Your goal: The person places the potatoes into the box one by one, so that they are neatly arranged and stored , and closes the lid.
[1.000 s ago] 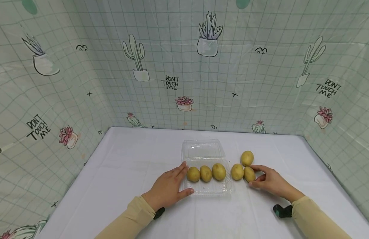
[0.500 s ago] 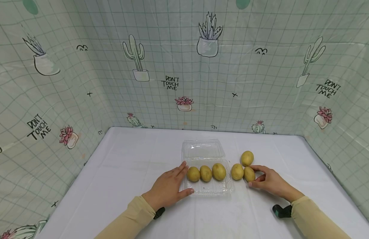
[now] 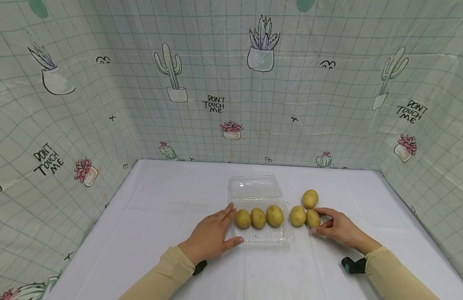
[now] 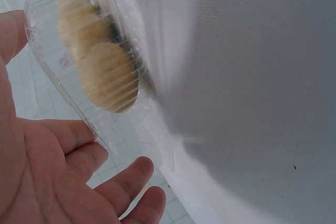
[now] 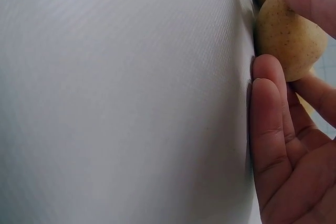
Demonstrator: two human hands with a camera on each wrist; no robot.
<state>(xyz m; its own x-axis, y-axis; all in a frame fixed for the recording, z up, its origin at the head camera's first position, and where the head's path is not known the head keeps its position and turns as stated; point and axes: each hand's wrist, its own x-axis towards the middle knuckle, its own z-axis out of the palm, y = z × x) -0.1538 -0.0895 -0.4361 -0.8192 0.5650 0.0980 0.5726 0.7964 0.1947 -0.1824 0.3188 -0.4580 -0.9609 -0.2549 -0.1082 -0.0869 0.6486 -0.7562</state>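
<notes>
Nothing visibly shifting, right hand (image 3: 339, 227) is pinching near-right potato (image 3: 312, 218), likely firm, best held mid-sides; straight-fingered left hand (image 3: 212, 234) touching box (image 3: 259, 238).

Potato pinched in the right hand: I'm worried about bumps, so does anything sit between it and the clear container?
Yes: another potato lies directly between the pinched potato and the clear container, on the table at the container's right edge.
</notes>
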